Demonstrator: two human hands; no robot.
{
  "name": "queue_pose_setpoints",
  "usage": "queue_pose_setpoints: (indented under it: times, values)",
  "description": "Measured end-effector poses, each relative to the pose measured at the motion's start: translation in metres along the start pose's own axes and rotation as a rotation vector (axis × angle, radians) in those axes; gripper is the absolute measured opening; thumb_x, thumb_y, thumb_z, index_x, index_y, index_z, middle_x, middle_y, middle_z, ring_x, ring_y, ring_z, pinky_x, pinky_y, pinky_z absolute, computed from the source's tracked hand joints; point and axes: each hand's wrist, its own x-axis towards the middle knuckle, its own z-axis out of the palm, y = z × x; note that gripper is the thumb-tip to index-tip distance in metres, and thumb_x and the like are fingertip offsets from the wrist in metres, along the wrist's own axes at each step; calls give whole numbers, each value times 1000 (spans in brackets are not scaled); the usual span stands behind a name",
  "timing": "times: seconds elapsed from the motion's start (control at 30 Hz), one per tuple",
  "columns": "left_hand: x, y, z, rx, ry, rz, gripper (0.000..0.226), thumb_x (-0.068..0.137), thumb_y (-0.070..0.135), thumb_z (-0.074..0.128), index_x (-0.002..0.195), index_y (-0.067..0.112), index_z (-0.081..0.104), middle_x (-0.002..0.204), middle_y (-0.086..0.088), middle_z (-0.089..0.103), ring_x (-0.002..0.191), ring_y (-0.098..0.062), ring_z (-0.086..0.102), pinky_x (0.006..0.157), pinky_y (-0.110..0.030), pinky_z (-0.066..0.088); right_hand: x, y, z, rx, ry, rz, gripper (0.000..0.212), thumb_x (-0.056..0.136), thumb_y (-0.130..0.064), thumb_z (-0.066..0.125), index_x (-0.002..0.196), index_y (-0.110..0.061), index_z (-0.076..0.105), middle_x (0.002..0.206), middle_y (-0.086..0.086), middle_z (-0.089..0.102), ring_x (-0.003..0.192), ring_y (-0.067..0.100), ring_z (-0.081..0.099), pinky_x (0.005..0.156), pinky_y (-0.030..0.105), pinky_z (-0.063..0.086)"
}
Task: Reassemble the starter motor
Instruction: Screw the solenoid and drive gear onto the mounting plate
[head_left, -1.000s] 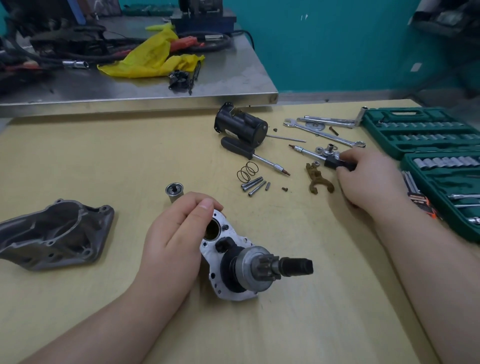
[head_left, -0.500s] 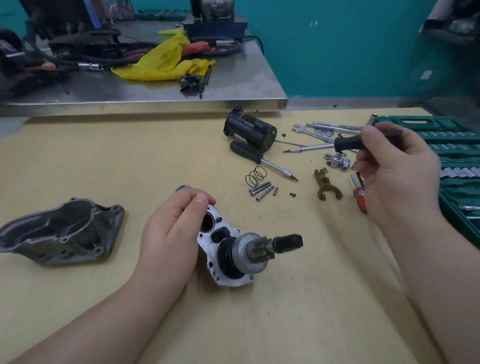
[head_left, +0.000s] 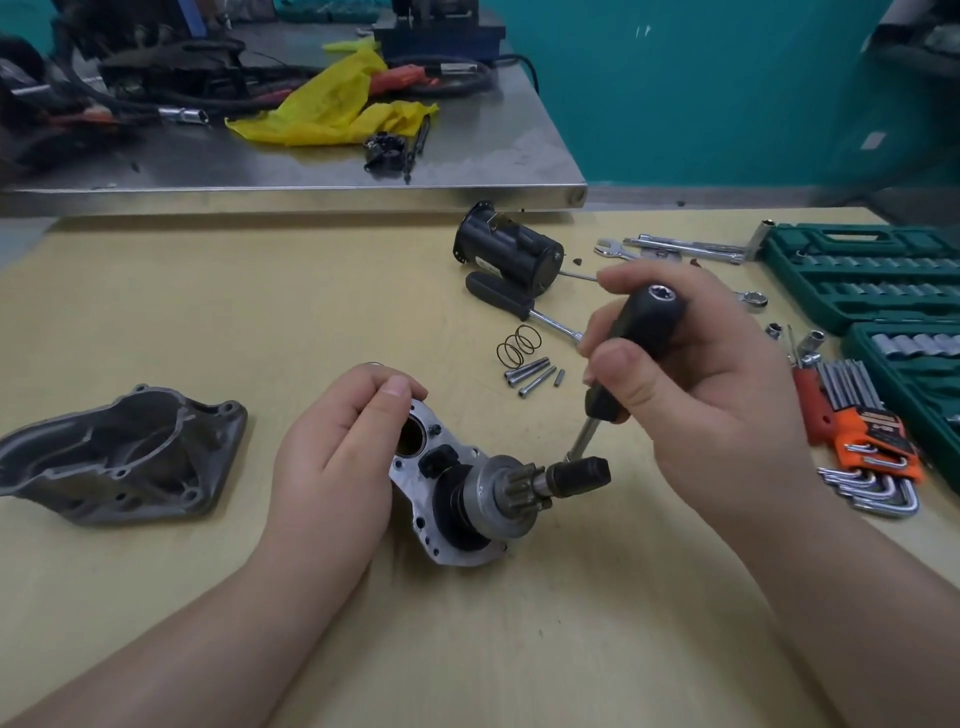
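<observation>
Holding one screwdriver (head_left: 634, 343) | two hands | three bolts (head_left: 530, 375) | one spring (head_left: 519, 345)

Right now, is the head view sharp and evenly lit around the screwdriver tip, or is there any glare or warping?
Head view: screwdriver and pinion assembly sharp, evenly lit; steel bench shows soft glare; wide-angle bends its edge; top-right corner dark, blurred.

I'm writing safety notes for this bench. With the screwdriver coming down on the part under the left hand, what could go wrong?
1. The screwdriver in the right hand has its tip near the pinion shaft; a slip could jab the left hand steadying the plate.
2. The plate stands tilted on the table, so it may tip under pressure.
3. Loose bolts and the spring could be knocked away.
</observation>
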Motion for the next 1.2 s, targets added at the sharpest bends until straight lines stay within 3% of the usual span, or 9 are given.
queue_pose_setpoints:
  times: [0.13,0.27,0.37,0.47,0.57,0.67,0.8,1.2]
  values:
    - [-1,1,0,3,7,-1,26,100,40,55,102,24,75,91,-12,71,88,-39,66,75,-48,52,-1,9,-9,-167,-124,218,24,86,-22,74,107,-33,70,95,3,76,90,18,74,76,47,62]
    - [-1,2,0,0,11,-7,27,101,41,54,105,23,75,92,-11,71,89,-38,66,76,-48,53,3,13,-16,-192,-177,354,7,93,-30,75,99,-27,72,91,-1,79,86,16,76,69,34,61]
    - [-3,3,0,1,13,2,26,102,40,54,103,24,75,92,-9,71,90,-36,66,77,-47,53,4,10,-17,-195,-70,264,13,95,-32,73,101,-20,73,89,0,78,80,12,74,66,22,57]
    - [-3,3,1,7,19,11,26,102,39,54,101,23,74,91,-3,73,88,-28,67,75,-38,52,1,3,-11,63,106,124,20,97,-30,68,108,-14,68,94,13,78,86,30,74,73,38,60]
    - [-1,3,0,27,9,24,27,103,36,53,98,23,76,91,6,76,81,-12,69,70,-24,53,-5,-6,1,277,119,51,36,92,-29,72,122,-13,58,107,19,75,96,42,73,81,45,62]
    - [1,3,0,59,9,49,27,107,31,53,96,23,76,90,10,76,78,-2,66,67,-11,49,-12,-9,13,321,96,23,36,91,-8,68,119,-15,46,110,21,73,98,44,75,83,47,63]
    - [1,2,1,18,6,27,27,105,35,54,99,22,76,89,5,77,78,-8,67,67,-15,51,-17,-9,20,335,72,71,32,92,4,61,112,-15,45,106,23,72,100,44,76,84,50,63]
    - [1,3,1,39,15,28,27,105,37,53,99,23,75,90,4,77,81,-10,68,73,-30,49,-17,-11,25,330,70,116,29,91,5,61,110,-13,47,104,25,71,99,44,76,84,54,64]
